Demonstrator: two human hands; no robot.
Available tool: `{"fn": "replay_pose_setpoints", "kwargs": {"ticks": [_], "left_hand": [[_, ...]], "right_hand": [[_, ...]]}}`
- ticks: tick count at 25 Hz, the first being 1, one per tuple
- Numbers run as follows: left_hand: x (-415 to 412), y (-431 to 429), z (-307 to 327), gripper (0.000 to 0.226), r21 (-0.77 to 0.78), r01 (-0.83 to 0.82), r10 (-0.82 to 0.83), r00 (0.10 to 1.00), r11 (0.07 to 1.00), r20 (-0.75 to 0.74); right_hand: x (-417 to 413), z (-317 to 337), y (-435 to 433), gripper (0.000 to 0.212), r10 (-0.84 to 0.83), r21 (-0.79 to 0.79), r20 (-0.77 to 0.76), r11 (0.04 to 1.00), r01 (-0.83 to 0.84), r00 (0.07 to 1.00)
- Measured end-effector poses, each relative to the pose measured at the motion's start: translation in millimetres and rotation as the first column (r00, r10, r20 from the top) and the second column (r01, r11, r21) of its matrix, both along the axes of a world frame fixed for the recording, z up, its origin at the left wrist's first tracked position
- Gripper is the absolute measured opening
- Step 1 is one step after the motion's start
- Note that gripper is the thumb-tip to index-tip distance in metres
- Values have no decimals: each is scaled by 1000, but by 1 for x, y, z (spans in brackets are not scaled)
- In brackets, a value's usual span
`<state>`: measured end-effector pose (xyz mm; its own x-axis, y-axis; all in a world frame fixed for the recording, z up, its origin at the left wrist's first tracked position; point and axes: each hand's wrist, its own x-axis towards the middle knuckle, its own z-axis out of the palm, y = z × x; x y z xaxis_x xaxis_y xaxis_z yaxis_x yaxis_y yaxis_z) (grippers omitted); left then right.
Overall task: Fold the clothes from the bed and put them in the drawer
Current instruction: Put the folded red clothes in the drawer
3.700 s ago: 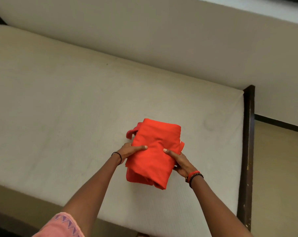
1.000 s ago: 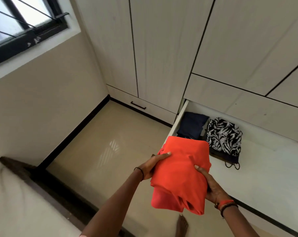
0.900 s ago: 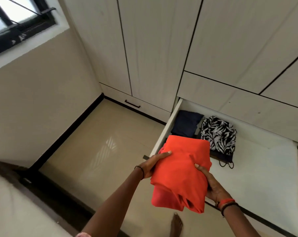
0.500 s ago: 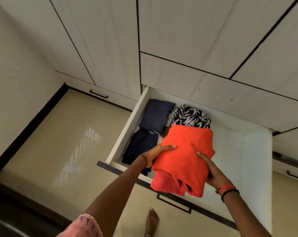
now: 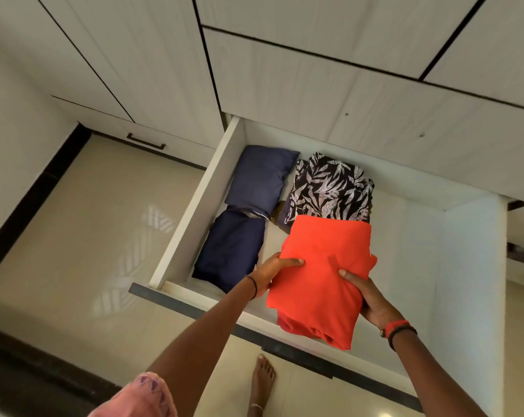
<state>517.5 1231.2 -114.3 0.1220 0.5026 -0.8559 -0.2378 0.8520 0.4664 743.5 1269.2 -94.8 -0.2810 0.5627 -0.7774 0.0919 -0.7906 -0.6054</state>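
Holding the folded orange garment (image 5: 321, 266) over the drawer's (image 5: 471, 266) front edge, left hand (image 5: 269, 273) and right hand (image 5: 372, 299) have fingers curled round its sides; navy bundles (image 5: 230, 248) and a leaf-print piece (image 5: 330, 191) already lie inside; setting it down remains

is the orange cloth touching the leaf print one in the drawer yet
Cannot tell. The head view shows the orange cloth overlapping the leaf print cloth, its far edge hiding any contact or gap.

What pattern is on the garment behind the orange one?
Black folded garment: pale leaf print, head view.
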Motion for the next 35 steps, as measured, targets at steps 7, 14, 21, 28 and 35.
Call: {"fn": "replay_pose_setpoints", "kwargs": {"ticks": [7, 14, 21, 28, 35], "left_hand": [[-2, -13, -62, 77, -21, 16, -17, 1000, 1000, -9], [-5, -17, -106, 71, 22, 71, -66, 979, 997, -192], [1, -14, -104, 79, -35, 288, -268, 832, 957, -485], [-5, -37, -49, 58, -127, 625, -470, 420, 770, -777], [-16, -86, 7, 29, 189, 876, -441, 397, 443, -805]], "right_hand": [[-5, -70, -9, 99, 36, -103, 6, 994, -35, 999], [-11, -118, -10, 102, -7, -134, -4, 991, 6, 1000], [-9, -115, -7, 100, 100, -157, 196, 985, -70, 976], [-22, -66, -23, 53, -75, 236, 734, 960, -150, 675], [-40, -13, -118, 19, 230, 289, 701, 773, -565, 674]]}}
